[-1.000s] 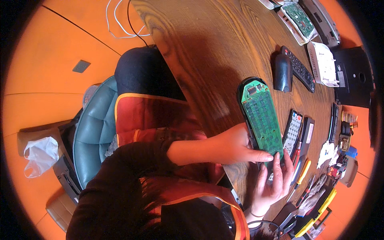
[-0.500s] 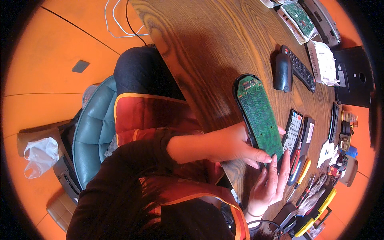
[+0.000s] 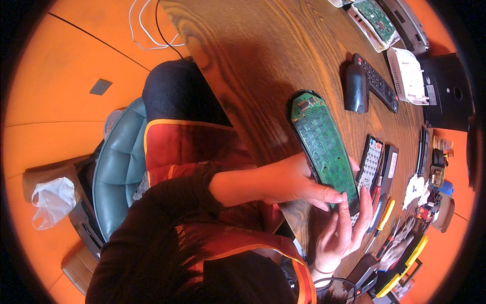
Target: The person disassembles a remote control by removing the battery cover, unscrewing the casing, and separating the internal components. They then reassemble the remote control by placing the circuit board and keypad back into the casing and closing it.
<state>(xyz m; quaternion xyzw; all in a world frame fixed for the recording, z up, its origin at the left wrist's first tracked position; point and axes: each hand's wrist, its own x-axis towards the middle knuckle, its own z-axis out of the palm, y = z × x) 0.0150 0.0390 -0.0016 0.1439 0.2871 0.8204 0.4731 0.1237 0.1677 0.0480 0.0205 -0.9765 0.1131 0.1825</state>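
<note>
An opened remote control (image 3: 324, 144) slants over the table edge, its green circuit board facing up in a black shell. My left hand (image 3: 304, 182) is closed around its lower part, thumb lying across the board and fingertips showing at the far side. At the near end my right hand (image 3: 338, 235) has its fingers on the board's end and edge, close to the left thumb. Part of that grip is hidden. Just right of the remote lies a keypad (image 3: 372, 157) with pale buttons. A red-handled tool (image 3: 375, 195) and a yellow-handled screwdriver (image 3: 387, 215) lie near my right fingers.
Farther along the wooden table (image 3: 253, 66) lie a black remote control (image 3: 379, 86) and a dark rounded shell (image 3: 356, 88). White casings (image 3: 409, 76) and another circuit board (image 3: 374, 20) sit at the far right. A yellow-trimmed toolbox (image 3: 415, 253) stands at the lower right.
The upper end of the remote has shifted slightly left and up. Both hands keep their places on it, with the right fingers moving only a little.
</note>
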